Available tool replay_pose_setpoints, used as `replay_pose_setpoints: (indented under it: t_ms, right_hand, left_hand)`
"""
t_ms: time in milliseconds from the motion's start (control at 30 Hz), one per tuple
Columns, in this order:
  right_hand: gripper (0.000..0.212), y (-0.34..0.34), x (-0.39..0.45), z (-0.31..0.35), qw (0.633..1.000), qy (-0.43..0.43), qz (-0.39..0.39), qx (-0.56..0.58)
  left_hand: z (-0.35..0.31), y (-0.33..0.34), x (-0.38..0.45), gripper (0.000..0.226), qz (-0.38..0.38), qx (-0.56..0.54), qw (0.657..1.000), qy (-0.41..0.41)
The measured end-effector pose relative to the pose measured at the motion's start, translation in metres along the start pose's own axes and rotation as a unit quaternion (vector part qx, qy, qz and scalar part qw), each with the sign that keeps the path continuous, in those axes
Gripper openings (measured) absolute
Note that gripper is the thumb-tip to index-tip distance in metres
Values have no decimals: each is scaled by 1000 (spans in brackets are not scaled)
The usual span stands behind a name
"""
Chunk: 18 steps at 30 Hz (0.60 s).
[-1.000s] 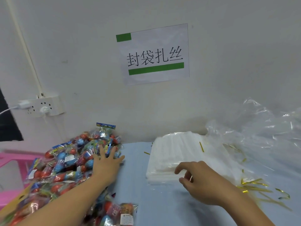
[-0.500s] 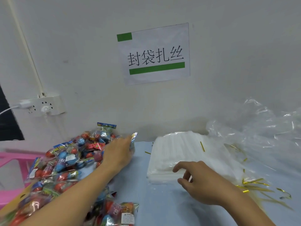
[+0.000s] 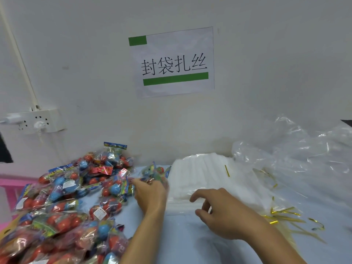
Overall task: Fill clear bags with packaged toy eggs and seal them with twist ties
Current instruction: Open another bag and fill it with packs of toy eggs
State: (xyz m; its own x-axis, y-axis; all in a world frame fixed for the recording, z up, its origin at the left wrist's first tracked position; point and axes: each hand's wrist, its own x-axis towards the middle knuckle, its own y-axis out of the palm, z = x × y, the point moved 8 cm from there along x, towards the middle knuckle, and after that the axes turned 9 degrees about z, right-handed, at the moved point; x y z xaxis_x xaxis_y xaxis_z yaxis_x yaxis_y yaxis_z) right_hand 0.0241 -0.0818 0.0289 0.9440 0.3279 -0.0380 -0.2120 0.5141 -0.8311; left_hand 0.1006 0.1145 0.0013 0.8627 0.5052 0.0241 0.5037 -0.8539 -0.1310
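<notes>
A heap of packaged toy eggs (image 3: 62, 197), red and blue in crinkly wrappers, covers the left of the blue table (image 3: 182, 242). My left hand (image 3: 150, 195) grips one egg package (image 3: 154, 171) and holds it just right of the heap, close to the stack. A flat stack of clear bags (image 3: 205, 174) lies in the middle. My right hand (image 3: 219, 210) hovers over the stack's near edge, fingers loosely curled, holding nothing. Gold twist ties (image 3: 283, 218) lie scattered at the right.
Crumpled clear plastic (image 3: 297, 151) is piled at the back right against the white wall. A power strip (image 3: 36, 121) with plugs hangs on the wall at left. A pink stool (image 3: 11, 183) stands beyond the table's left edge.
My left hand has closed on one egg package in the heap and carried it right toward the bag stack. My right hand has stayed near the stack's front edge.
</notes>
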Motion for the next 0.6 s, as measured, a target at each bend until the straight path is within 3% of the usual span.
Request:
replay_pose_setpoints:
  t_ms: [233,333,433,500,600]
  right_hand:
    - [30,0,1,-4,1000,3,0,-6]
    - [30,1,1,-6,1000,5,2,-7]
    - [29,2,2,-8,1000,4,-2,-11]
    - [28,3,3,-9,1000,1,-3,-13]
    - [28,4,4,-9,1000,-1,-4,-16]
  left_hand:
    - [-12,-48,12,44,-149,110,973,135]
    - [5,-41,27,62,-69,287,952,79]
    - [20,-30,29,41,5,376,926,21]
    - [17,-31,28,31,0,384,923,21]
    - [8,-38,26,35,-51,368,927,53]
